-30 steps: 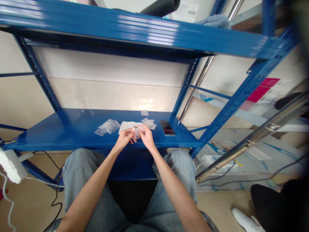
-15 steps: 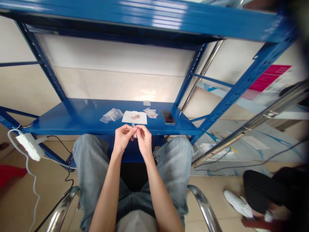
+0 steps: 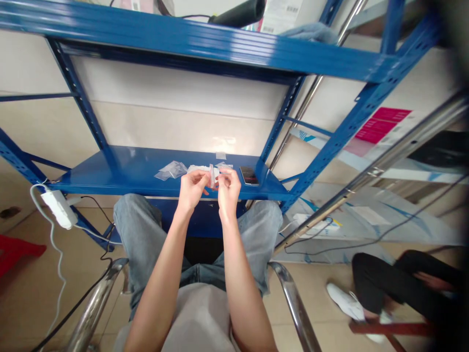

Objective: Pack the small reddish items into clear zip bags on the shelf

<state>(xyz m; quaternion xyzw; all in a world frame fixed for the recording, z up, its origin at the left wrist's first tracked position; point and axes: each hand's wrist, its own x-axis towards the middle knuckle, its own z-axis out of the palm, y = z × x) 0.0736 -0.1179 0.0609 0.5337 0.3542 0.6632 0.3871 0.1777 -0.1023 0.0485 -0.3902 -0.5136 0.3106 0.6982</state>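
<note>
Both my hands are raised just in front of the blue steel shelf (image 3: 110, 180). My left hand (image 3: 192, 188) and my right hand (image 3: 227, 188) pinch a small transparent plastic bag (image 3: 211, 176) upright between their fingertips. Its contents are too small to make out. Behind my fingers, a white paper sheet (image 3: 198, 168) lies on the shelf, partly hidden by my left hand. A crumpled transparent bag (image 3: 224, 166) rests just past my right fingers. More transparent bags (image 3: 171, 169) lie to the left.
A smartphone (image 3: 249, 176) lies at the shelf's right end, and a small flat packet (image 3: 221, 155) near the back. Blue uprights (image 3: 280, 122) frame the shelf. A power strip (image 3: 58, 209) hangs at left. A seated person's leg in black trousers (image 3: 381, 278) is at lower right.
My hands have lifted the small bag off the white sheet and now hold it upright, higher up. The view has tilted, showing more of my lap and the chair's arms.
</note>
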